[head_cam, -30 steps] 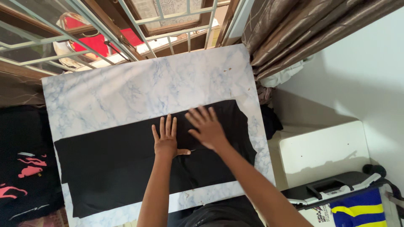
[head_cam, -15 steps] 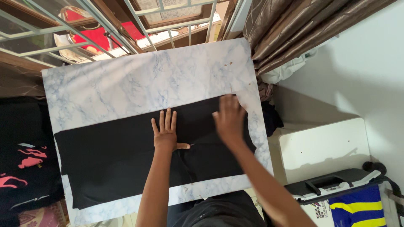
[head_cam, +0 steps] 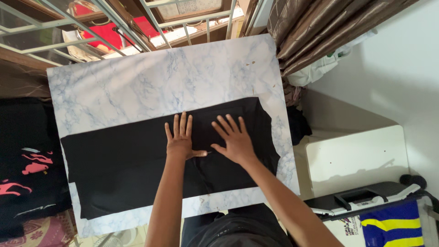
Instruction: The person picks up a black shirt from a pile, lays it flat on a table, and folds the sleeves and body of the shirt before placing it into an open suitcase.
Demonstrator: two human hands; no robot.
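Observation:
A black cloth (head_cam: pixel 123 160) lies folded flat across the near half of a white-and-blue marbled table (head_cam: pixel 151 87). My left hand (head_cam: pixel 180 139) presses flat on the cloth near its middle, fingers together and thumb out to the right. My right hand (head_cam: pixel 234 137) lies flat on the cloth just to the right of it, fingers spread and pointing away from me. Neither hand holds anything. The cloth's right end (head_cam: pixel 263 137) has an uneven edge near the table's right side.
A barred window (head_cam: pixel 137 23) stands beyond the table's far edge. Brown curtains (head_cam: pixel 329 27) hang at the upper right. A white cabinet top (head_cam: pixel 356 160) and a dark case (head_cam: pixel 361 199) sit to the right. Dark printed fabric (head_cam: pixel 25 169) lies at the left.
My right hand swept out to the cloth's right end, then came back beside my left hand. The left hand stayed pressed in place.

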